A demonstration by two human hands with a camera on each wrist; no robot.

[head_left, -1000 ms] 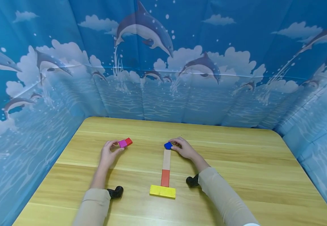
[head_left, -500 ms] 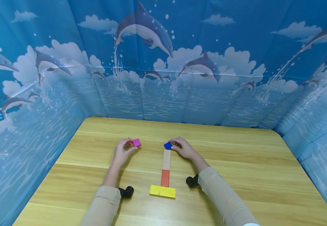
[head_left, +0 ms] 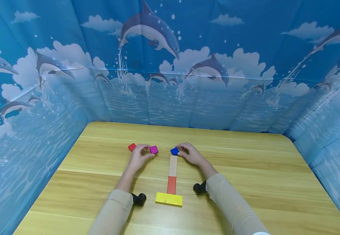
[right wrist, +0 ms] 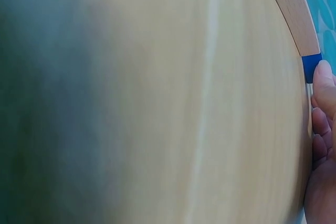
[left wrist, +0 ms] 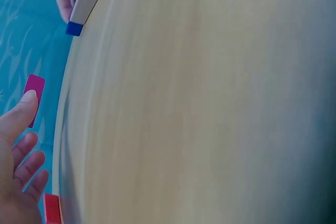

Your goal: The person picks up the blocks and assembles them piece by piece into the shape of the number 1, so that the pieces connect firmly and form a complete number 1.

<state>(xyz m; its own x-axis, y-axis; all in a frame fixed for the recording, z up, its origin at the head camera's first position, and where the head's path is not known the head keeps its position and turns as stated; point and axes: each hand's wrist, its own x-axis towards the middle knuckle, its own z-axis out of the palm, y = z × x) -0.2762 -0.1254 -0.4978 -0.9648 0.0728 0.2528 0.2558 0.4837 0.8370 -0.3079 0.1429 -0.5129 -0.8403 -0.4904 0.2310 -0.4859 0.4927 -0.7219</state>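
Near the desk's far edge (head_left: 170, 127), our left hand (head_left: 137, 160) brings its pinched pink block (head_left: 153, 149) away from the red block (head_left: 132, 147), nearer the blue block (head_left: 174, 151) our right hand (head_left: 191, 155) pinches; its lift we can't judge.

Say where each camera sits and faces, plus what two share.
Head: on the head, facing forward and down at the table; left hand, right hand and sleeves show.
Left wrist: on that wrist, facing hand and table; both hands show.
Right wrist: on that wrist, facing hand and table; right hand shows.
Both wrist views: blue block, pink block.
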